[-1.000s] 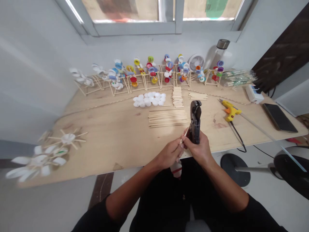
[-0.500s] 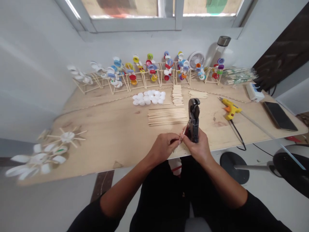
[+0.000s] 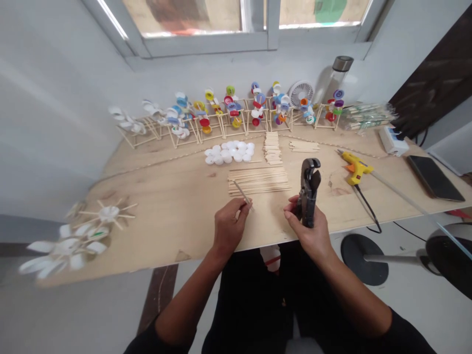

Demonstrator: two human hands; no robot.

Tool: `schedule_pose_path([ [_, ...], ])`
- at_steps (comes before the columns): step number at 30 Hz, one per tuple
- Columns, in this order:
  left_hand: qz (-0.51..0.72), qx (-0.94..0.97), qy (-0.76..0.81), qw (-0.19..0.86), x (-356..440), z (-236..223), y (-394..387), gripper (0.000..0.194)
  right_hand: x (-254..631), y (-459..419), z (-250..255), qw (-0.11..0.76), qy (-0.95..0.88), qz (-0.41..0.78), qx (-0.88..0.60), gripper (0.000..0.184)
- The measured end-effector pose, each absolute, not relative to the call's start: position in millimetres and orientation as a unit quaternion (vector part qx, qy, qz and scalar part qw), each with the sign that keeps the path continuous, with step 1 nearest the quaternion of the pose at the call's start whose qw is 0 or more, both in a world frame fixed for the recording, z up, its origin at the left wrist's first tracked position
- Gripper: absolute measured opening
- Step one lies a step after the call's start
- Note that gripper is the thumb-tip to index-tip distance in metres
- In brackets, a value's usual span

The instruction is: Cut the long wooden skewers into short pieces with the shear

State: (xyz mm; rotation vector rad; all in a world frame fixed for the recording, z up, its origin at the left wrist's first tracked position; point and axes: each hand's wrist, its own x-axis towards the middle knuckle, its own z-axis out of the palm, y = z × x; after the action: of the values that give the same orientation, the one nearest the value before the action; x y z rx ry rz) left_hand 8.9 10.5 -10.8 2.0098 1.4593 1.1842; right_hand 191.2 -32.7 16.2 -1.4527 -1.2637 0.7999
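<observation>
My left hand point(image 3: 230, 223) is closed, thumb against fingers, on a thin wooden stick point(image 3: 239, 189) that slants up and left over the table's front part. Whether it pinches one stick or more, I cannot tell. To the right, my right hand point(image 3: 311, 231) wraps round a black hand cutter point(image 3: 309, 191) with a hooked jaw, held upright with the jaw at the top. A gap separates the two hands. Just beyond my left hand lies a row of long sticks point(image 3: 258, 180); short cut sticks point(image 3: 272, 147) are piled behind it.
White caps point(image 3: 229, 152) sit mid-table. Colourful cap wheels on stick frames point(image 3: 232, 118) line the wall. A yellow glue gun point(image 3: 357, 167), a phone point(image 3: 435, 178) and a power strip point(image 3: 394, 141) are at right. White cap wheels point(image 3: 66, 246) lie at the left corner.
My hands were together at the cutter; now they are apart. My left hand has moved left with the stick, and my right hand slightly right with the cutter.
</observation>
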Motion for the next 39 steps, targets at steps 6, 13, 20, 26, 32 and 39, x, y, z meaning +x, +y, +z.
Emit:
schedule_pose_path([
  [6, 0.406, 0.732, 0.517, 0.182, 9.9, -12.4, 11.3, 0.015, 193.8, -36.8, 11.7, 0.495, -0.516, 0.349, -0.605, 0.02],
  [13, 0.367, 0.752, 0.511, 0.196, 10.2, -8.7, 11.0, 0.016, 196.1, -40.3, 7.9, 0.476, -0.521, 0.362, -0.609, 0.022],
  [20, 0.352, 0.758, 0.509, 0.206, 10.8, -5.6, 14.4, 0.019, 202.9, -39.6, 9.7, 0.407, -0.571, 0.342, -0.625, 0.023],
  [26, 0.29, 0.786, 0.493, 0.233, 7.2, 20.0, 20.3, 0.022, 212.2, -38.7, 15.4, 0.318, -0.642, 0.303, -0.629, 0.021],
  [32, 0.209, 0.828, 0.423, 0.305, -0.5, 60.3, 29.3, 0.027, 212.8, -40.7, 18.3, 0.268, -0.674, 0.286, -0.626, 0.017],
  [39, 0.124, 0.879, 0.349, 0.299, -2.0, 99.9, 42.2, 0.028, 205.5, -45.5, 24.4, 0.272, -0.658, 0.35, -0.608, 0.022],
])
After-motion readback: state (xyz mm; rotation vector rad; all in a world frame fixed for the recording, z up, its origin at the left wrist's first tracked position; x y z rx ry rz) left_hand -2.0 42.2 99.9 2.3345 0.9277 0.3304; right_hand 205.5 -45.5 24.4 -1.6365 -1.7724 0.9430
